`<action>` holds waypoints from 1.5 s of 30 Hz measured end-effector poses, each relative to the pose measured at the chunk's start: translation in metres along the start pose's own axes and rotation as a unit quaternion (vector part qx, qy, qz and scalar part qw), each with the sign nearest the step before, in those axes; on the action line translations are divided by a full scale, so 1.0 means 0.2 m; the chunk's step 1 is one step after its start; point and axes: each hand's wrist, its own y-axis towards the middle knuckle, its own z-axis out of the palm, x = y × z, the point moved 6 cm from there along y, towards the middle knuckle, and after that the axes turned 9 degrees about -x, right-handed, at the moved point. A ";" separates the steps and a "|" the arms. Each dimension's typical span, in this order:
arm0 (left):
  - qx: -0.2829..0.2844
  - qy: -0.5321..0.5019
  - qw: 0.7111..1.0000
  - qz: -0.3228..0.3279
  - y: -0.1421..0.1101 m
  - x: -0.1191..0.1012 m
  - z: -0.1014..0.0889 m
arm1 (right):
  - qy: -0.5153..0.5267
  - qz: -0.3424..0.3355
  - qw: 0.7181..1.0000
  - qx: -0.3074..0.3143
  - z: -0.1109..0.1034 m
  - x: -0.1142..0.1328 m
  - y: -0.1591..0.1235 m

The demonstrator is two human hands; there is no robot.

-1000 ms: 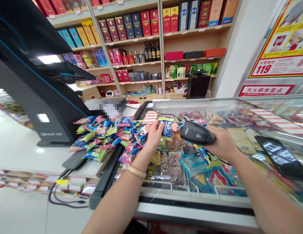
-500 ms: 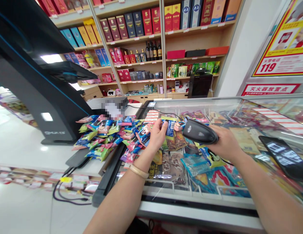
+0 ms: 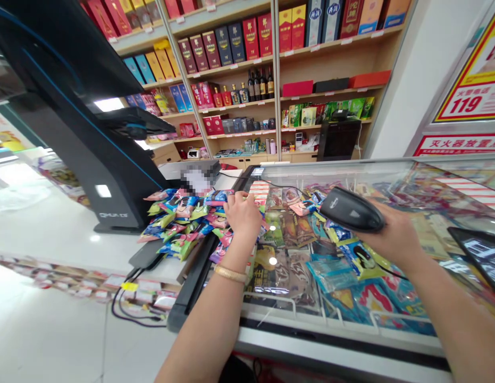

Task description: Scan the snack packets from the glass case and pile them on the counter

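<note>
My right hand [image 3: 396, 234] is wrapped round a black barcode scanner [image 3: 351, 210], held above the glass top of a display case. Packets [image 3: 361, 258] in blue and yellow-green wrap lie under and in front of that hand, and pink and blue packets [image 3: 305, 206] lie just left of the scanner's head. At the right edge of a heap of small colourful snack packets [image 3: 183, 218], my left hand [image 3: 244, 217] reaches down with bent fingers. It seems to grip a packet there; the fingertips are partly hidden.
A dark checkout terminal [image 3: 107, 175] stands on the white counter [image 3: 67, 229] at left. A small black box [image 3: 147, 255] with cables sits by the heap. On the glass at right lies a phone [image 3: 476, 255]. Shelves of boxes and bottles [image 3: 259, 85] stand behind.
My left hand has let go of a blue packet near the scanner and moved left onto the heap. My right hand has shifted slightly right with the scanner. The view has turned a little left.
</note>
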 end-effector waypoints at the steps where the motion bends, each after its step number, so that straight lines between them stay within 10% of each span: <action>1: 0.006 0.006 1.000 0.000 0.00 0.00 0.01 | -0.006 0.006 1.000 -0.002 0.00 -0.02 0.00; 8: -0.056 -0.054 0.997 0.028 -0.03 -0.09 -0.05 | -0.039 0.079 0.996 -0.001 -0.01 -0.12 0.00; 11: -0.055 -0.160 0.976 0.140 -0.12 -0.25 -0.06 | -0.057 0.118 0.991 -0.009 -0.03 -0.15 0.01; 18: 0.179 -0.285 0.808 0.483 -0.57 -0.71 0.02 | -0.081 0.131 0.988 -0.018 -0.01 -0.15 0.01; 31: 0.242 -0.249 0.795 0.496 -0.62 -0.76 -0.02 | -0.081 0.115 0.990 -0.009 0.02 -0.11 0.01; 35: 0.285 -0.335 0.783 0.440 -0.59 -0.70 0.01 | -0.080 0.117 0.990 -0.020 0.02 -0.12 0.00; 39: 0.309 -0.516 0.773 0.203 -0.44 -0.57 0.08 | -0.072 0.127 0.989 -0.038 0.00 -0.15 -0.01; 45: 0.260 -0.731 0.573 -0.265 -0.22 -0.32 0.23 | -0.015 0.113 0.993 -0.022 -0.04 -0.13 0.01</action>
